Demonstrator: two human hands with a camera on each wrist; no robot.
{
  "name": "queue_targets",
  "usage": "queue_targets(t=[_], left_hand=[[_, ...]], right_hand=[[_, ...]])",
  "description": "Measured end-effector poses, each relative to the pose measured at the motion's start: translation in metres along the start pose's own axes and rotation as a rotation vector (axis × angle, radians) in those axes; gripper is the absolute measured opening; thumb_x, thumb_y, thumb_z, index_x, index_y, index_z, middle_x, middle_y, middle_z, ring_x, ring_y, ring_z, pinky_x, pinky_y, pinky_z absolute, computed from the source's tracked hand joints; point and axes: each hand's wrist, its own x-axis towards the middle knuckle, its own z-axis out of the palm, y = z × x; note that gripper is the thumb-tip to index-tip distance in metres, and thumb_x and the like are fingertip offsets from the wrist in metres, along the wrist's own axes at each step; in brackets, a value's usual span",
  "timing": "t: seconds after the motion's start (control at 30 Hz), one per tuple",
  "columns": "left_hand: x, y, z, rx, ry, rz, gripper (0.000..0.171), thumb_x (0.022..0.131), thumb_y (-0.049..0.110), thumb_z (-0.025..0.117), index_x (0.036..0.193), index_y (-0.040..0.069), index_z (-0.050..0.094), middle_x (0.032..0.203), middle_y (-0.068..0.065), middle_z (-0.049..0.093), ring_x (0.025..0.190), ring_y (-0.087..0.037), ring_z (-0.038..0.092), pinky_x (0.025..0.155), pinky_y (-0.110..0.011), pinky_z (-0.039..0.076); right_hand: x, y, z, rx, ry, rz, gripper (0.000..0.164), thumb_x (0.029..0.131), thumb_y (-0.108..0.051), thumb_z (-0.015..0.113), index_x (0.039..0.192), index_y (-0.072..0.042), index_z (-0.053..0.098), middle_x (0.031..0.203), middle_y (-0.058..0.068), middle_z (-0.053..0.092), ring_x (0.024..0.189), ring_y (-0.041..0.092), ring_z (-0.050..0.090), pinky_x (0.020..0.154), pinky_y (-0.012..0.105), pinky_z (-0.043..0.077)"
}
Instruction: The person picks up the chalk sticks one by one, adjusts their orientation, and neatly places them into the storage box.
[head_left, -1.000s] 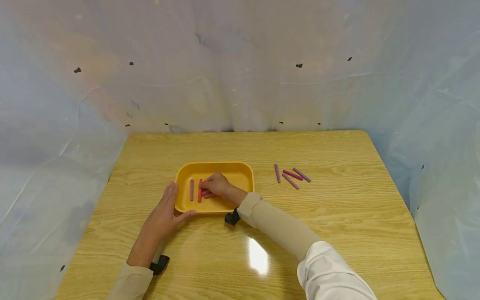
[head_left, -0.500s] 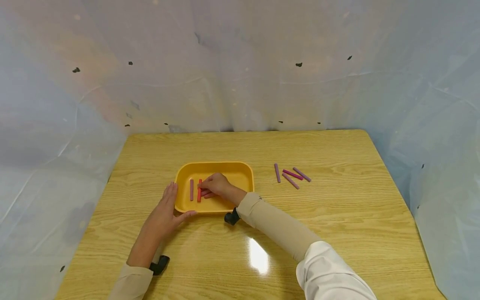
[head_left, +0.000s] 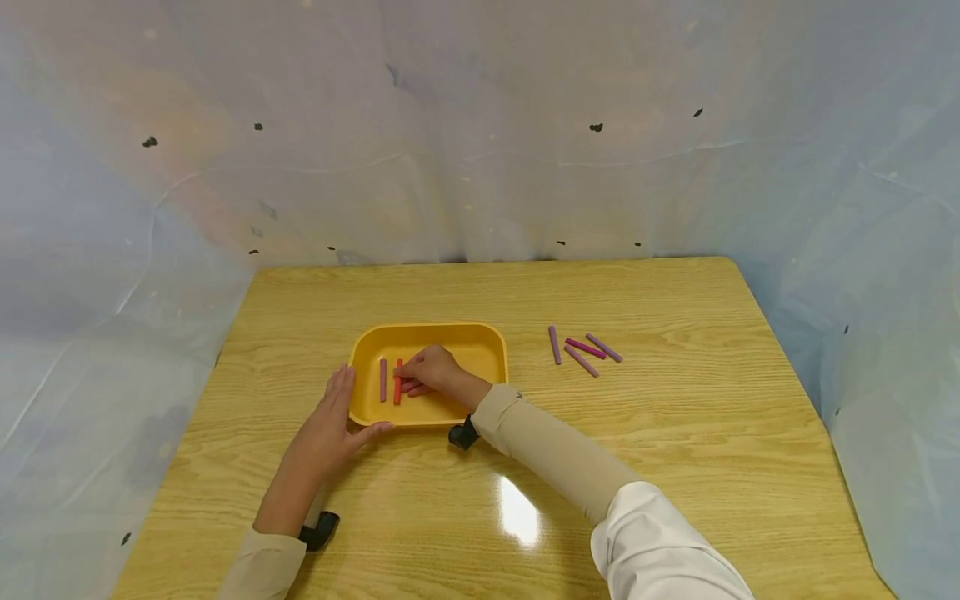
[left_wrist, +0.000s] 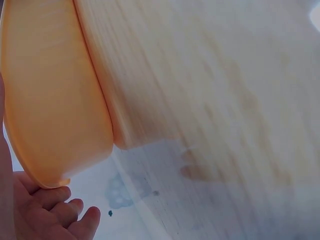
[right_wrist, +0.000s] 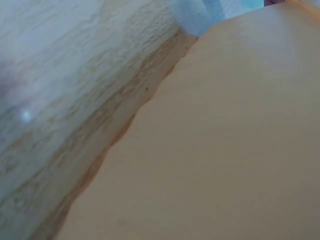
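In the middle of the head view, the right hand (head_left: 435, 371) reaches into a yellow tray (head_left: 483, 354) and pinches a red stick (head_left: 397, 393) near its upper end. The stick lies upright in the frame, in the left half of the tray, with a mauve stick (head_left: 383, 381) parallel to it just to its left. Pinkish shapes below the right hand's fingers are too covered to make out.

The left hand (head_left: 322, 433) rests against the tray's left end, fingers extended along the rim and thumb against the lower-left corner, gripping nothing.

Right of the tray, on the wood-grain tabletop (head_left: 675, 433), lie a purple stick (head_left: 555, 345), a magenta stick (head_left: 586, 348), a dusty-pink stick (head_left: 581, 361) and a violet stick (head_left: 603, 347). Translucent sheeting (head_left: 480, 125) fills the top of the frame.
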Motion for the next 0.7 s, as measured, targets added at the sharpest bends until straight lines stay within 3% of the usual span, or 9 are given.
queue_targets(t=[0.7], left_hand=[[-0.0003, 0.0017, -0.0011, 0.001, -0.006, -0.005, 0.112, 0.076, 0.070, 0.055, 0.149, 0.006, -0.003, 0.155, -0.013, 0.001, 0.141, -0.027, 0.002, 0.106, -0.054, 0.022]], right_hand=[[-0.0006, 0.0003, -0.0015, -0.009, -0.013, -0.011, 0.020, 0.088, -0.012, 0.065, 0.091, 0.006, 0.070, 0.081, 0.019, 0.069, 0.075, 0.028, 0.069, 0.068, 0.035, 0.055]])
